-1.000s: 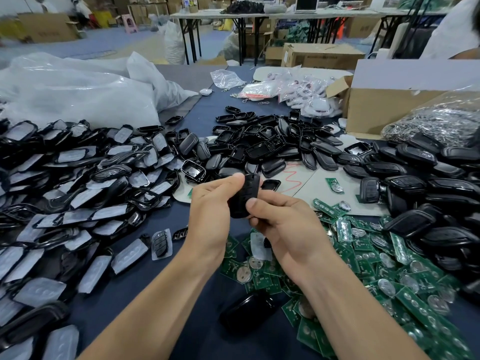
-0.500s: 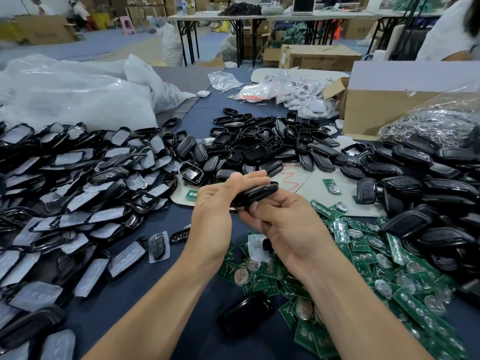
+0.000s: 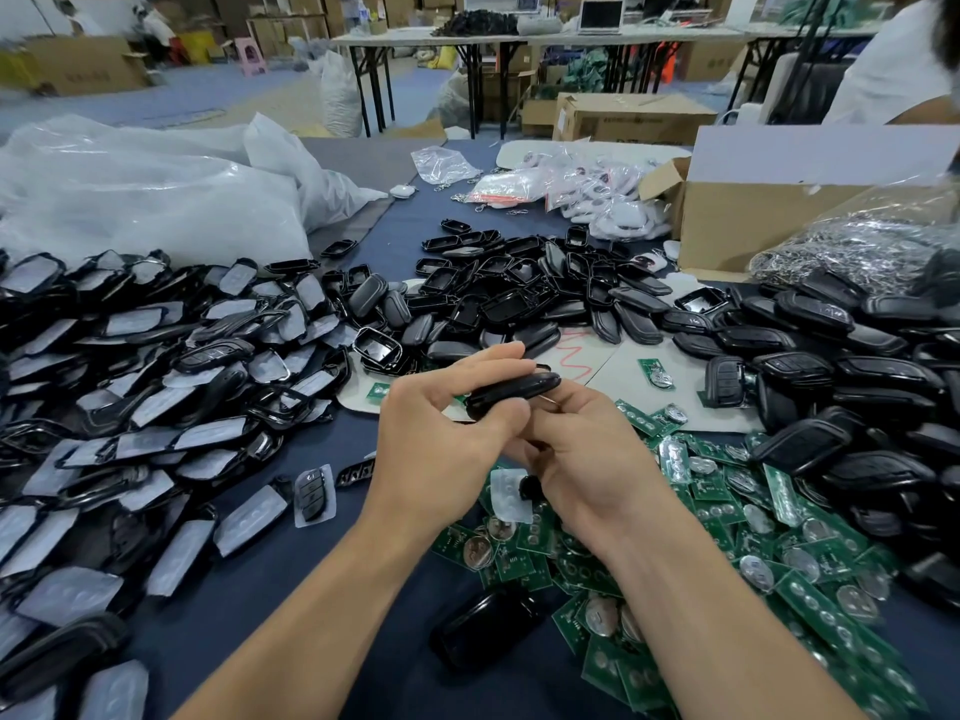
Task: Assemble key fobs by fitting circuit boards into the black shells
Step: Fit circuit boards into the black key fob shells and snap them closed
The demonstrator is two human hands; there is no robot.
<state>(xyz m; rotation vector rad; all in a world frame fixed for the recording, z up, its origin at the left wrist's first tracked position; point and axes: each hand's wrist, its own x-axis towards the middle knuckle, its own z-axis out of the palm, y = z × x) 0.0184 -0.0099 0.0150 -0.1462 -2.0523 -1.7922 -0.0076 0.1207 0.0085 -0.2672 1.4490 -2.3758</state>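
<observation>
**Fob turned level between both hands**

The fob [image 3: 511, 394], upright a second ago, now lies nearly level above the table [image 3: 291, 589]. The left hand [image 3: 441, 439] curls round it, and the right hand [image 3: 587, 459] pinches it from beneath. It is a smooth, glossy black oval. Green boards [image 3: 727, 537] are heaped at 4 o'clock, black shells [image 3: 519, 298] at 12.

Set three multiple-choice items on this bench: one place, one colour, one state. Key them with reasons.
1. The green circuit boards lie: A. on the table, beside the right hand; B. on the floor; C. on a shelf.
2. The scribble on the paper is: A. blue; B. red; C. yellow.
3. The black shell is: A. loose on the table; B. bagged; C. held by left hand and right hand.
Key: 1 A, boards spread by that hand; 2 B, a red zigzag; 3 C, fingers of both grip it.
</observation>
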